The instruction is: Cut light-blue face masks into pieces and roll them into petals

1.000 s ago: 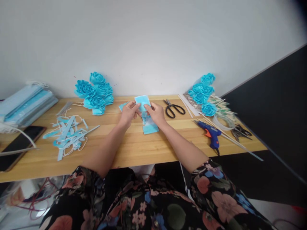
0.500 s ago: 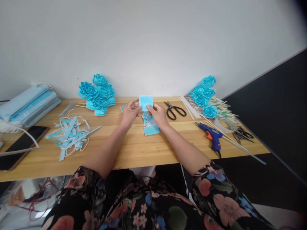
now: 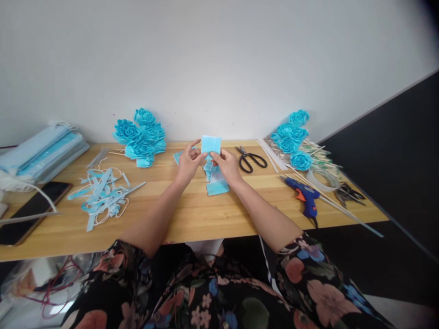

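Observation:
A light blue square of mask fabric (image 3: 211,144) is held up above the middle of the table. My left hand (image 3: 190,161) pinches its lower left corner, thumb towards me and index finger raised a little. My right hand (image 3: 225,163) grips the lower right edge between thumb and fingers. Below the hands lie several cut blue fabric pieces (image 3: 218,187), partly overlapping. Another blue piece (image 3: 177,157) shows behind my left hand. Black-handled scissors (image 3: 250,160) rest to the right of my right hand, blades partly apart.
Blue fabric roses (image 3: 140,137) stand at back left, more roses (image 3: 290,137) at back right. Mask scraps (image 3: 103,196), a phone (image 3: 34,212) and stacked masks (image 3: 41,153) lie left. On the right are a blue glue gun (image 3: 303,194), a tape roll (image 3: 322,179) and pliers (image 3: 349,194).
The square's top corners have shifted slightly to the right, and a faint crease shows on it. My left index finger has lifted a little. Both hands keep their hold.

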{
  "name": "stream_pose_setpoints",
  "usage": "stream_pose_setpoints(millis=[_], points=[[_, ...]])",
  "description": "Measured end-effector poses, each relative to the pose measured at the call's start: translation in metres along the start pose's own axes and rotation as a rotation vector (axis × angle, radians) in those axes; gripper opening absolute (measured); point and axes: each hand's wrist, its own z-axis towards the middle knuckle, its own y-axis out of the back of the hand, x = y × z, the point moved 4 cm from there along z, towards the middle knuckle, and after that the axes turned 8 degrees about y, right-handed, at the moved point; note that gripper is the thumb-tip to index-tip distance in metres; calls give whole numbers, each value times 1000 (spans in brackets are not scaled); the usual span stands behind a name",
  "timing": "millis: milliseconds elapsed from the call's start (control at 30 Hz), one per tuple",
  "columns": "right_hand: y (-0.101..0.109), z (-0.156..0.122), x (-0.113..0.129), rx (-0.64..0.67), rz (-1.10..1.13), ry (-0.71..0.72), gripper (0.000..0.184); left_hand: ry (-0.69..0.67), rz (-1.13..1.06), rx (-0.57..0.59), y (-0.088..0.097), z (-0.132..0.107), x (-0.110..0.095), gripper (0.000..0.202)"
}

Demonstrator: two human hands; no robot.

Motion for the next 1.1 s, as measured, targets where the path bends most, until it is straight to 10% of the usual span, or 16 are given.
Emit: stream_pose_setpoints(millis=[1100], points=[[-1,0,6,58,-112,126,33,98,-95,-26,2,-2,0,30]])
